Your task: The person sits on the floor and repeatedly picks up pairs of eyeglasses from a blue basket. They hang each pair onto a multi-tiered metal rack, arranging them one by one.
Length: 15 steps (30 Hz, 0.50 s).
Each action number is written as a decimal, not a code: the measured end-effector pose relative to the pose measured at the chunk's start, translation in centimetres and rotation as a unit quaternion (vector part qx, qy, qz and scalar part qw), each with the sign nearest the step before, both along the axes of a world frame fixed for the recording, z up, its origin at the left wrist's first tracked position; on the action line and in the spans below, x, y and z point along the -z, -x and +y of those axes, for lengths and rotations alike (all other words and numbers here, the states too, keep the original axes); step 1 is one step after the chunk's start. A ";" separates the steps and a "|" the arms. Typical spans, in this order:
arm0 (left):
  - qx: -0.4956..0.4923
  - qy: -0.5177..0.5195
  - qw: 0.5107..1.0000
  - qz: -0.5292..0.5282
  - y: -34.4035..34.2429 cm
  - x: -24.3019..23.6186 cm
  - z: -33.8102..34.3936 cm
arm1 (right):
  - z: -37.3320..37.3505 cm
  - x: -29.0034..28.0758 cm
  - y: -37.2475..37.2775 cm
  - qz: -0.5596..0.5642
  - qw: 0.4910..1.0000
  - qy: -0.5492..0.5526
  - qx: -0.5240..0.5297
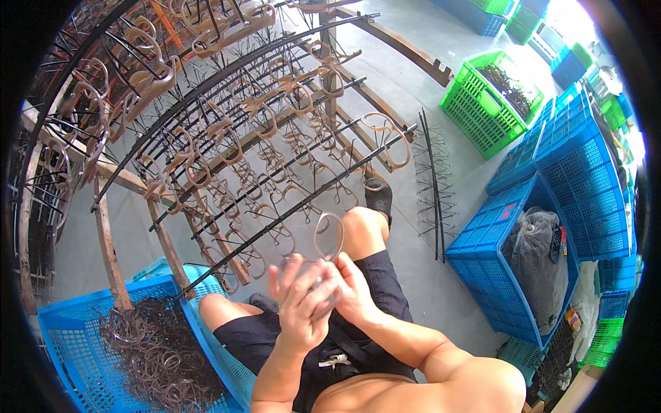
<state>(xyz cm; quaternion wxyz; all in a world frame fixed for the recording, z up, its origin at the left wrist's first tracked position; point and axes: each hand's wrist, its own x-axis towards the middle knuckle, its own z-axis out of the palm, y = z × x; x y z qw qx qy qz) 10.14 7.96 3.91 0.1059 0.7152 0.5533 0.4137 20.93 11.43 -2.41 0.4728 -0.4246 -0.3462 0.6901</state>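
Observation:
My left hand (303, 303) and my right hand (350, 289) are together above my lap, fingers curled around a translucent eyeglass frame (328, 234). One rim of the frame rises above my fingers; the part inside my hands is hidden and a bit blurred. Just beyond them, a wooden rack (103, 248) carries long black bars (279, 220) with several brownish translucent frames (297, 96) hanging on metal prongs. To my left, a blue crate (69, 330) holds a tangled heap of dark frame pieces (155, 347).
A green crate (478, 124) of dark pieces stands back right. Blue crates (578, 172) are stacked at right; a nearer tipped one (475, 248) holds grey bagging. A pronged black bar (434, 186) lies on the grey floor (403, 62). My bent legs (365, 227) are below the rack.

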 end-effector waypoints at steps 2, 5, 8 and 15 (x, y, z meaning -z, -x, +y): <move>0.099 -0.037 0.964 -0.244 0.1 0.5 -0.4 | 2.0 -1.1 -0.2 0.040 0.998 0.044 0.011; 0.172 0.064 0.850 -0.493 -0.1 -0.4 -2.1 | 6.0 2.7 -3.1 -0.191 0.959 -0.210 0.008; 0.048 0.277 0.717 -0.638 -0.3 -0.5 -1.9 | 9.5 -0.1 -4.9 -0.076 0.977 -0.180 0.081; 0.028 0.406 0.453 -0.794 2.1 4.7 -2.5 | 16.5 1.3 -5.8 -0.061 0.968 -0.134 0.202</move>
